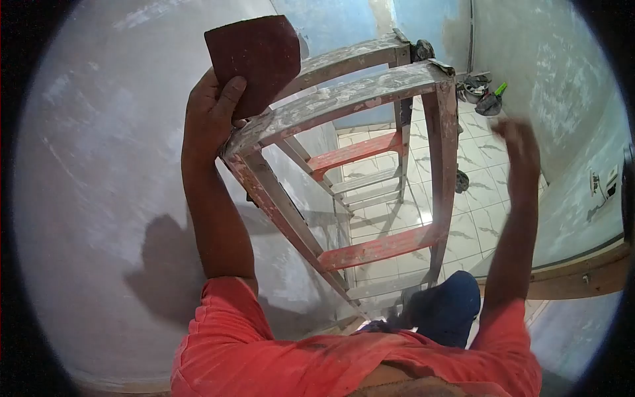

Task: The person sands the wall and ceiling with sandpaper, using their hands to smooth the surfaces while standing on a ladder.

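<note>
A left hand (215,106) between 10 and 11 o'clock grips a dark red sheet (254,59) at its lower left edge, fingers closed on it and thumb across its face. The sheet spreads toward 11 o'clock, its angular upper edge standing out against the pale left wall (106,165). The hand is right by the corner of a paint-spattered ladder (344,99); whether they touch is hard to tell. The ladder's near top edge slopes up from 10 o'clock to between 1 and 2, and its frame fills the middle, with red crosspieces inside. The right hand (519,139), between 2 and 3 o'clock, is raised well apart from the ladder and blurred, so I cannot tell how open its fingers are. Open room lies between the ladder's right leg and the right wall (569,99), over a floor (486,198) of pale, dark-veined tiles. That gap narrows toward 2 o'clock, where dark bundles (489,104), one with a bright green part, sit by the wall. A small dark object (461,181) is beside the ladder leg at 3 o'clock. A blue-clad knee (460,304) is close to the ladder's lower part at 4 o'clock, and a brown ledge (575,274) edges the space between 3 and 4.
</note>
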{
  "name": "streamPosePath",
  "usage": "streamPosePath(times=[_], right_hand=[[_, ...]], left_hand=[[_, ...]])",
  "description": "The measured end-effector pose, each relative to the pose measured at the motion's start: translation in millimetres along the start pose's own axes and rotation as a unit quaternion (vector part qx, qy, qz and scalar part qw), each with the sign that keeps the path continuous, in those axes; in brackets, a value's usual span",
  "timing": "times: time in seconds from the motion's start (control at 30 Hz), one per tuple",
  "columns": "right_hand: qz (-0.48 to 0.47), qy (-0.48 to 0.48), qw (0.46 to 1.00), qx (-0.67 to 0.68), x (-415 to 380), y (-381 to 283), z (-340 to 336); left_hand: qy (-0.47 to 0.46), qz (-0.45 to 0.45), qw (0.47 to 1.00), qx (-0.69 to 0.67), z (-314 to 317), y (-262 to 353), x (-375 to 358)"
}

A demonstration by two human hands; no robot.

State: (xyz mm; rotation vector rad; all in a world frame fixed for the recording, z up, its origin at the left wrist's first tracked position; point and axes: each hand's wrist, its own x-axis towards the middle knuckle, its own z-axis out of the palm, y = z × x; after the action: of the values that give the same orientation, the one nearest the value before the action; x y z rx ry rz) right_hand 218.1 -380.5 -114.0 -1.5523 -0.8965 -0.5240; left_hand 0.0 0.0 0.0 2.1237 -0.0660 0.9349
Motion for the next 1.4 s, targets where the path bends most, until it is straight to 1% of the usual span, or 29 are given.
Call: streamPosePath(times=[0.03, 0.1, 0.17, 0.2, 0.27, 0.3, 0.37, 0.4, 0.43, 0.47, 0.5, 0.57, 0.6, 0.63, 0.67, 0.7, 0.73, 0.77, 0.8, 0.83, 0.9, 0.93, 0.97, 1.03, 1.1, 1.23, 1.33, 1.37, 1.4], right_hand=[[0.004, -0.002, 1.0, 0.0, -2, -6, 2], [0.021, -0.04, 0.975, 0.218, 59, 5, 43], [-0.056, -0.124, 0.974, 0.179, 108, 41, 94], [-0.007, -0.195, 0.922, 0.335, 109, 52, 109], [-0.057, -0.307, 0.872, 0.376, 116, 34, 105], [-0.056, -0.312, 0.868, 0.381, 119, 27, 105], [0.049, -0.321, 0.839, 0.437, 109, 29, 109], [0.088, -0.323, 0.824, 0.457, 98, 29, 111], [0.107, -0.294, 0.84, 0.443, 86, 22, 108], [0.08, -0.268, 0.864, 0.419, 93, 26, 110], [0.046, -0.254, 0.89, 0.376, 88, 33, 113], [-0.012, -0.235, 0.922, 0.308, 84, 23, 110], [-0.019, -0.229, 0.925, 0.303, 91, 2, 97], [-0.06, -0.223, 0.933, 0.276, 97, 4, 96], [0.078, -0.226, 0.911, 0.335, 93, -26, 84], [0.082, -0.23, 0.912, 0.33, 93, -31, 84], [0.091, -0.235, 0.913, 0.322, 93, -31, 80], [0.092, -0.231, 0.914, 0.32, 93, -37, 76], [0.095, -0.229, 0.915, 0.318, 93, -42, 71], [0.065, -0.23, 0.918, 0.316, 87, -37, 69], [0.031, -0.248, 0.91, 0.331, 82, -27, 75], [0.063, -0.233, 0.912, 0.331, 85, -28, 69], [0.09, -0.218, 0.914, 0.33, 89, -35, 63], [0.11, -0.273, 0.899, 0.324, 94, -29, 52], [0.129, -0.316, 0.888, 0.307, 91, -24, 46], [0.16, -0.318, 0.892, 0.277, 95, -33, 53], [0.194, -0.281, 0.875, 0.343, 100, -42, 51], [0.188, -0.287, 0.875, 0.342, 105, -43, 48], [0.304, -0.34, 0.835, 0.308, 115, -50, 37]], left_hand=[[-0.001, -0.001, 1.0, 0.005, 1, 1, -3], [-0.014, -0.037, 0.999, 0.005, 5, 5, -15], [-0.022, -0.033, 0.993, 0.114, 1, 17, -11], [-0.026, -0.029, 0.991, 0.125, 2, 18, -8], [0.036, -0.017, 0.997, 0.072, 5, 12, -14], [0.04, -0.022, 0.996, 0.076, 5, 9, -15], [0.057, -0.052, 0.996, 0.054, 5, 9, -21], [0.099, -0.064, 0.987, 0.107, 8, 10, -25], [0.142, -0.061, 0.975, 0.158, 8, 13, -26], [0.165, -0.112, 0.974, 0.107, -3, -4, -35], [0.159, -0.14, 0.958, 0.195, -15, -15, -45], [0.117, -0.207, 0.878, 0.414, -25, -23, -59], [0.085, -0.304, 0.911, 0.264, -17, -7, -50], [0.064, -0.293, 0.94, 0.161, -12, 6, -47], [0.068, -0.266, 0.961, 0.002, -8, 18, -53], [0.071, -0.275, 0.954, -0.1, -3, 28, -47], [0.052, -0.324, 0.941, -0.084, -6, 43, -41], [0.052, -0.313, 0.948, -0.027, -11, 37, -48], [0.094, -0.284, 0.945, -0.134, -8, 31, -54], [0.135, -0.317, 0.933, -0.105, -16, 15, -69], [0.19, -0.306, 0.93, -0.076, 16, 37, -62], [0.183, -0.301, 0.936, -0.027, 19, 33, -67], [0.188, -0.312, 0.93, -0.057, 19, 45, -62], [0.212, -0.328, 0.917, -0.077, 23, 56, -57], [0.175, -0.354, 0.917, -0.053, 26, 54, -56], [0.195, -0.345, 0.917, -0.055, 22, 34, -58], [0.085, -0.318, 0.943, 0.048, 24, 47, -44], [0.093, -0.317, 0.943, 0.047, 24, 51, -38], [0.1, -0.299, 0.946, 0.075, 27, 57, -34]])
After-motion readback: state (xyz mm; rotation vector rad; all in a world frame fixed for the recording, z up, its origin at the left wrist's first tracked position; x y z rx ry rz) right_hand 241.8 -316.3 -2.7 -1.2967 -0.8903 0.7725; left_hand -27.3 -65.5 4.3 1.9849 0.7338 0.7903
